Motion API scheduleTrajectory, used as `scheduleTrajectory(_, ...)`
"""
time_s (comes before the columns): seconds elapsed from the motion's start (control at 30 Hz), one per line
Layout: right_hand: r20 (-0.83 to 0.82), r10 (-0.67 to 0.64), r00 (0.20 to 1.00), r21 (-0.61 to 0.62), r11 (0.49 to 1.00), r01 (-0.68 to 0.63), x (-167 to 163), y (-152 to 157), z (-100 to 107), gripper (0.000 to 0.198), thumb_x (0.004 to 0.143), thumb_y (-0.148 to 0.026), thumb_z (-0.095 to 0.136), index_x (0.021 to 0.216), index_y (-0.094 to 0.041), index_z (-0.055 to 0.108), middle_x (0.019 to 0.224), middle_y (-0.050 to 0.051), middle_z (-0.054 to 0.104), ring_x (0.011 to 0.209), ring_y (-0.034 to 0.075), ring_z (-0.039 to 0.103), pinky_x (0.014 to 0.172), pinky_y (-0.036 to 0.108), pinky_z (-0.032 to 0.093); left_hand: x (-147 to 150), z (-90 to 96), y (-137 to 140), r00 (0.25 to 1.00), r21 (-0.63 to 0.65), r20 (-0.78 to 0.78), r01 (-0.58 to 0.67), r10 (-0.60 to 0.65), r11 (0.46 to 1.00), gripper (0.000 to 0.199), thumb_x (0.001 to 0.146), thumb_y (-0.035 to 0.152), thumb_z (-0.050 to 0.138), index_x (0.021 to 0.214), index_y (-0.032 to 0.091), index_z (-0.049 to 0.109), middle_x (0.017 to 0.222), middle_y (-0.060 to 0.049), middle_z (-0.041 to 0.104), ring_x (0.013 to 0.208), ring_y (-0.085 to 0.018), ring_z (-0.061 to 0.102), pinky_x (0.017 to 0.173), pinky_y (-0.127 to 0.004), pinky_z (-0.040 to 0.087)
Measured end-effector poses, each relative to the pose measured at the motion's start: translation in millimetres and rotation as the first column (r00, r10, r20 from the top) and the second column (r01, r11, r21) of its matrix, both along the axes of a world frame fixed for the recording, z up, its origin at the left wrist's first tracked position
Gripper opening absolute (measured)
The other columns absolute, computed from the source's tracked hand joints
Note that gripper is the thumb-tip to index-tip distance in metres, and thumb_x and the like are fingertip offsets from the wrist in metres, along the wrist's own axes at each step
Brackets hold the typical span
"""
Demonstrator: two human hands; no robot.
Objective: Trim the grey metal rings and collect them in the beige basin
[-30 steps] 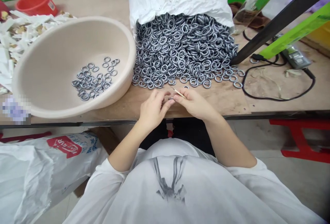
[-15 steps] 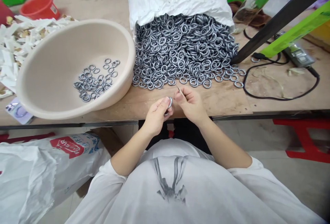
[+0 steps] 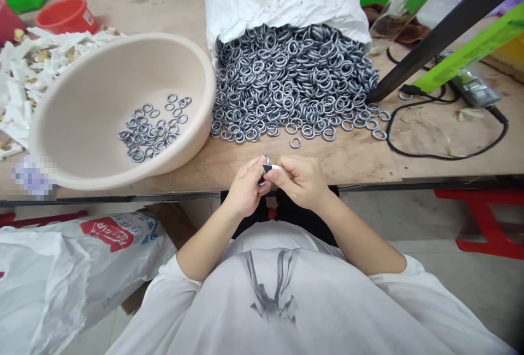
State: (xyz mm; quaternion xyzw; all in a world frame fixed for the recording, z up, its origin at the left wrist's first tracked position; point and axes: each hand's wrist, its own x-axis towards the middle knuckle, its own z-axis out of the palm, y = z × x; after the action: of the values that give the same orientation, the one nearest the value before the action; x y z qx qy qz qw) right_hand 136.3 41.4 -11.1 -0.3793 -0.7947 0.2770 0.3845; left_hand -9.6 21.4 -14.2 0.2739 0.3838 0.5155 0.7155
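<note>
My left hand [image 3: 246,185] pinches a grey metal ring [image 3: 267,159] over the front edge of the bench, and its fingers hide part of the ring. Against this ring lies the dark tip of a small blade-like tool [image 3: 267,168] with a pale handle. My right hand [image 3: 302,179] is closed round that handle; its exact kind is unclear. Just beyond the right hand, one loose ring [image 3: 295,142] lies on the wood. A large heap of similar rings [image 3: 286,79] spills from a white sack [image 3: 286,3]. Several rings [image 3: 149,131] lie inside a beige basin [image 3: 110,63] on the left.
White offcuts [image 3: 20,88] are piled left of the basin, near a red tub [image 3: 67,15]. On the right, a dark bar [image 3: 434,41] and a green strip [image 3: 470,49] slant above a black cable [image 3: 434,154]. Another sack [image 3: 110,251] stands below the bench at left.
My right hand has brought the tool down and left, onto the ring in my left hand. The loose ring on the wood now shows. My left hand has barely moved.
</note>
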Motion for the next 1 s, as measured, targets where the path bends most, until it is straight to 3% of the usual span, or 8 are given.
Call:
scheduleTrajectory(0.1,0.018,-0.043,0.999,-0.098,0.994,0.045,2,9,-8,0.052,0.098,-0.057,0.046,0.062,-0.021,0.047,0.056,-0.004,0.043,0.053,0.011,0.041,0.055,0.027,0.028,-3,1.4,-3,0.999,0.080,-0.011,0.046,-0.045,0.996,0.047,0.081,0.054,0.073,0.065,0.016,0.048,0.055,0.005,0.041,0.045,-0.004,0.031,0.043,-0.018,0.022)
scheduleTrajectory(0.17,0.059,-0.175,0.983,-0.166,0.969,0.183,8,20,-14,0.054,0.099,-0.061,0.040,0.064,-0.021,0.048,0.056,-0.003,0.045,0.055,0.013,0.044,0.056,0.028,0.029,-6,5.2,-7,0.991,0.171,-0.031,0.135,-0.132,0.976,0.049,0.086,0.053,0.068,0.061,0.015,0.049,0.055,0.003,0.043,0.046,-0.004,0.033,0.044,-0.020,0.024)
scheduleTrajectory(0.23,0.150,-0.333,0.931,-0.131,0.927,0.352,17,31,-19,0.049,0.098,-0.061,0.044,0.071,-0.021,0.056,0.063,0.000,0.053,0.061,0.016,0.050,0.059,0.030,0.032,-11,9.3,-10,0.982,0.211,-0.044,0.191,-0.186,0.959,0.050,0.088,0.053,0.066,0.059,0.015,0.049,0.056,0.001,0.045,0.047,-0.005,0.034,0.045,-0.020,0.025)
scheduleTrajectory(0.33,0.351,-0.441,0.826,0.015,0.885,0.466,29,41,-23,0.034,0.091,-0.053,0.061,0.090,-0.020,0.066,0.085,0.008,0.067,0.080,0.025,0.060,0.067,0.033,0.038,-21,11.5,-9,0.993,0.142,-0.054,0.115,-0.108,0.983,0.045,0.082,0.050,0.073,0.062,0.014,0.054,0.060,0.000,0.051,0.045,-0.003,0.033,0.042,-0.019,0.023)
scheduleTrajectory(0.53,0.559,-0.435,0.706,0.063,0.871,0.486,31,45,-23,0.021,0.096,-0.033,0.055,0.098,-0.018,0.070,0.099,0.014,0.070,0.088,0.030,0.062,0.068,0.037,0.040,-30,4.9,4,0.995,-0.028,-0.102,-0.018,0.015,0.999,0.026,0.076,0.032,0.076,0.095,0.014,0.070,0.069,-0.001,0.065,0.044,-0.003,0.041,0.038,-0.016,0.022)
scheduleTrajectory(0.7,0.532,-0.404,0.744,0.006,0.880,0.474,25,42,-16,0.022,0.096,-0.029,0.055,0.109,-0.017,0.067,0.109,0.015,0.069,0.097,0.031,0.062,0.075,0.038,0.043,-21,5.1,8,0.998,-0.123,-0.053,-0.039,0.033,0.992,0.023,0.075,0.033,0.070,0.084,0.012,0.066,0.072,-0.003,0.066,0.044,-0.004,0.045,0.036,-0.016,0.024)
scheduleTrajectory(0.9,0.620,-0.398,0.677,-0.035,0.847,0.530,26,46,-16,0.023,0.093,-0.033,0.060,0.108,-0.016,0.068,0.110,0.017,0.068,0.095,0.033,0.062,0.074,0.039,0.042,-17,8.9,6,0.998,-0.134,-0.055,-0.029,0.022,0.991,0.031,0.073,0.037,0.077,0.075,0.014,0.056,0.070,0.001,0.060,0.042,-0.002,0.042,0.036,-0.015,0.021)
scheduleTrajectory(1.0,0.517,-0.394,0.760,-0.052,0.871,0.488,28,45,-18,0.016,0.094,-0.028,0.057,0.099,-0.017,0.067,0.102,0.015,0.068,0.091,0.030,0.061,0.074,0.039,0.042,-13,6.5,4,0.996,-0.111,-0.090,-0.031,0.021,0.993,0.032,0.074,0.039,0.077,0.077,0.014,0.057,0.069,0.003,0.057,0.042,-0.001,0.039,0.037,-0.014,0.020)
